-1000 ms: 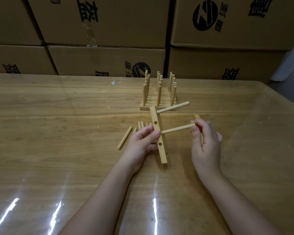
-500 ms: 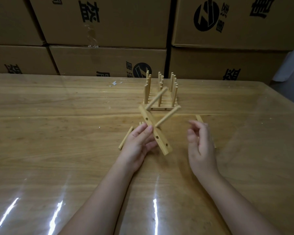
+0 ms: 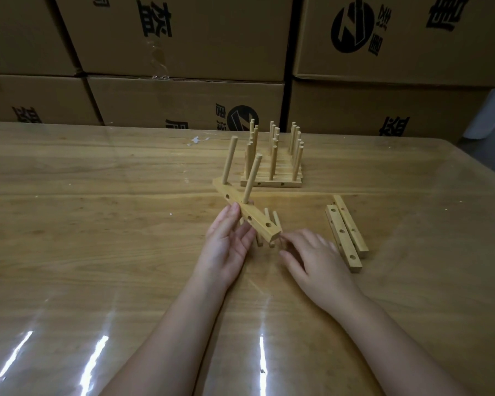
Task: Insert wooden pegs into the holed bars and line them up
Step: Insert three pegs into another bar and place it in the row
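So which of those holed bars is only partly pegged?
The tilted bar held by the left hand: two pegs stand in it, one top hole is empty. The two bare bars at right hold none; the back row looks full.

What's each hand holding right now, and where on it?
Left hand pinches the holed bar near its middle, beside the second inserted peg. Right hand is at the loose pegs; blur hides whether it holds one.

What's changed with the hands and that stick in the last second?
The right hand let go of the second peg and dropped toward the loose pegs. The left hand turned the bar so both its pegs now point up. The finished rack and spare bars stayed put.
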`<state>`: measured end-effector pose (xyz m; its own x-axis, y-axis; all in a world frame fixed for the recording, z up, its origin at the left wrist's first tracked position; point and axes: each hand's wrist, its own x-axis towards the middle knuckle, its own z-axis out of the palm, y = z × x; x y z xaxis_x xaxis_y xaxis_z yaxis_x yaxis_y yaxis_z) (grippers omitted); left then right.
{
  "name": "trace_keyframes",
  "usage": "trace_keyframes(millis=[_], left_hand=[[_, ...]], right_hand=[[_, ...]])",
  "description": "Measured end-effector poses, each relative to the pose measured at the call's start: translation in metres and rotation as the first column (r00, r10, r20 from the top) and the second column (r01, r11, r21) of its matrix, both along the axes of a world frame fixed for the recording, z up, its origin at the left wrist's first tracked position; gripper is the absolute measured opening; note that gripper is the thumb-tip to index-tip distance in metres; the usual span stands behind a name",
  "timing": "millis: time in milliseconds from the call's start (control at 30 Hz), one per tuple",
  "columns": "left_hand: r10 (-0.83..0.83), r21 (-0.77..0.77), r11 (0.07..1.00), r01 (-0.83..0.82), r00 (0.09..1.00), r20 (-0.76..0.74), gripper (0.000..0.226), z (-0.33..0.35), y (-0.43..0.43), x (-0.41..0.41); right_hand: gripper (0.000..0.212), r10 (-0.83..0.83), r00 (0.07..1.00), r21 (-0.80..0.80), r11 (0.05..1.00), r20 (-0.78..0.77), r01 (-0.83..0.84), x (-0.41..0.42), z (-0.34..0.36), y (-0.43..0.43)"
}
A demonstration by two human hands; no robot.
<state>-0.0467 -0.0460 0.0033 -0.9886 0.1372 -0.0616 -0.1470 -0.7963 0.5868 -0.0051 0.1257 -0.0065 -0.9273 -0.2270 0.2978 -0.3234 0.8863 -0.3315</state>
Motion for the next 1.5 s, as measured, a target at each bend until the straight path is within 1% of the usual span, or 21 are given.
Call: trace_keyframes(millis=[67,200,267,333,433,500,533,600,667,733,833,867,900,933,1033,1100,1200,1333,1500], left_hand=[[0.000,-0.006,1.000,0.000,1.000,0.002,0.026,0.000,0.001,0.000],[-0.003,-0.023,1.000,0.003,1.000,0.008,0.025,0.001,0.001,0.001],[-0.004,-0.031,1.000,0.004,1.000,0.012,0.025,0.002,0.002,0.002],[-0.013,-0.044,0.999,0.013,1.000,0.016,0.025,0.003,0.001,0.003],[-0.021,-0.060,0.998,0.022,1.000,0.012,0.029,0.003,0.001,0.003],[-0.020,-0.063,0.998,0.021,1.000,0.008,0.030,0.003,0.000,0.003],[-0.019,-0.065,0.998,0.019,1.000,0.006,0.029,0.002,0.000,0.003],[-0.010,-0.069,0.998,0.010,1.000,0.003,0.025,0.002,0.000,0.002],[-0.001,-0.052,0.999,0.002,1.000,0.007,0.022,0.000,0.000,0.001],[-0.003,-0.029,1.000,0.003,1.000,0.006,0.022,-0.001,-0.001,0.001],[-0.026,-0.019,0.999,0.026,1.000,-0.011,0.020,-0.002,-0.001,0.000],[-0.030,-0.024,0.999,0.030,0.999,-0.017,0.019,-0.002,0.000,0.000],[-0.032,-0.037,0.999,0.031,0.999,-0.025,0.020,-0.002,0.000,0.001],[-0.033,-0.058,0.998,0.031,0.999,-0.034,0.021,-0.002,0.001,0.000],[-0.042,-0.116,0.993,0.034,0.997,-0.065,0.022,-0.003,0.002,0.000],[-0.047,-0.126,0.991,0.038,0.996,-0.073,0.025,-0.003,0.002,0.000],[-0.059,-0.122,0.991,0.049,0.995,-0.081,0.029,-0.002,0.002,0.001],[-0.073,-0.138,0.989,0.059,0.993,-0.097,0.031,0.000,0.003,0.002],[-0.088,-0.144,0.987,0.073,0.991,-0.101,0.023,0.001,0.003,0.003]], right_hand=[[0.031,-0.056,0.998,0.021,0.998,-0.029,0.057,0.001,0.000,0.002],[0.032,-0.099,0.994,0.104,0.989,-0.036,0.102,0.002,-0.001,0.000],[0.029,-0.172,0.984,0.097,0.980,-0.036,0.175,0.000,0.000,0.001],[0.020,-0.257,0.965,0.080,0.962,-0.046,0.260,-0.002,0.001,0.004],[0.009,-0.298,0.952,-0.028,0.954,-0.067,0.297,-0.002,0.004,0.004],[0.010,-0.302,0.950,-0.193,0.939,-0.076,0.283,-0.002,0.005,0.004],[0.011,-0.303,0.951,-0.302,0.914,-0.066,0.270,-0.002,0.006,0.005],[0.010,-0.275,0.961,-0.531,0.818,-0.024,0.221,-0.001,0.008,0.007],[0.014,-0.222,0.975,-0.732,0.660,0.028,0.171,0.000,0.012,0.008],[0.017,-0.173,0.983,-0.863,0.487,0.057,0.136,0.000,0.017,0.008],[0.007,-0.080,0.991,-0.971,0.205,0.112,0.126,-0.002,0.024,0.007],[0.012,-0.053,0.990,-0.981,0.139,0.131,0.137,-0.002,0.024,0.007],[0.018,-0.025,0.988,-0.984,0.095,0.150,0.152,-0.003,0.025,0.008],[0.021,-0.009,0.987,-0.984,0.078,0.161,0.162,-0.003,0.024,0.008],[0.019,0.018,0.985,-0.982,0.091,0.169,0.167,-0.004,0.023,0.007],[0.013,0.012,0.986,-0.981,0.104,0.168,0.165,-0.004,0.022,0.006],[0.011,-0.008,0.985,-0.978,0.115,0.174,0.174,-0.005,0.021,0.008],[0.012,-0.042,0.985,-0.965,0.199,0.166,0.171,-0.006,0.018,0.008],[0.011,-0.076,0.987,-0.951,0.266,0.142,0.157,-0.006,0.019,0.009]])
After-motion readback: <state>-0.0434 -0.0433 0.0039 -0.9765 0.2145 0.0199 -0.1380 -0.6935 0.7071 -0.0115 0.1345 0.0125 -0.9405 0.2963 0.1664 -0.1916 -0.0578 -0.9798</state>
